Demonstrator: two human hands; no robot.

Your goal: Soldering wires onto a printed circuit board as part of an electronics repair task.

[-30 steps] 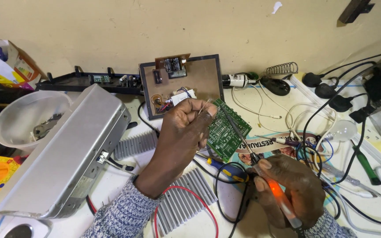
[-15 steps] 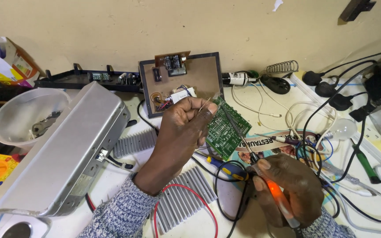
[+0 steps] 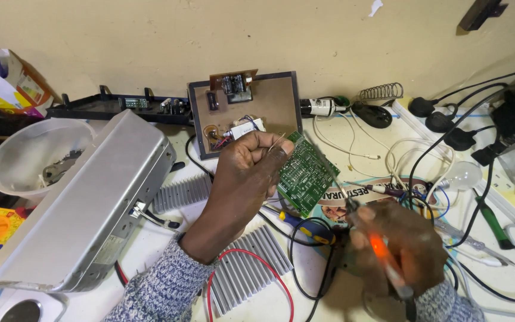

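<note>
The left hand [image 3: 247, 173] is curled up tight. Its fingers and thumb pinch the edge of a flat green circuit board [image 3: 305, 174] and a thin strand of silvery solder wire [image 3: 277, 142] that pokes up near the thumb. The board is held tilted up above the white table [image 3: 168, 238], near the middle of it, with its back side full of little shiny dots facing up.

The right hand [image 3: 402, 243] is closed around a soldering iron with a glowing orange handle [image 3: 382, 253]. The thin metal tip points up and to the left and touches the green board near its lower right edge.

Under the hands lie two ribbed silver metal heat sinks [image 3: 248, 268], a red wire loop [image 3: 257, 262] and a small screwdriver with a blue and yellow handle [image 3: 305, 228]. A long silver metal case [image 3: 87, 206] lies to the left, and a white plastic bowl [image 3: 28, 155] sits beyond it. A brown board with small parts in a dark frame [image 3: 251, 110] leans against the wall behind the left hand. Black plugs and cables [image 3: 448, 134] and a clear light bulb [image 3: 465, 175] are on the right side.
</note>
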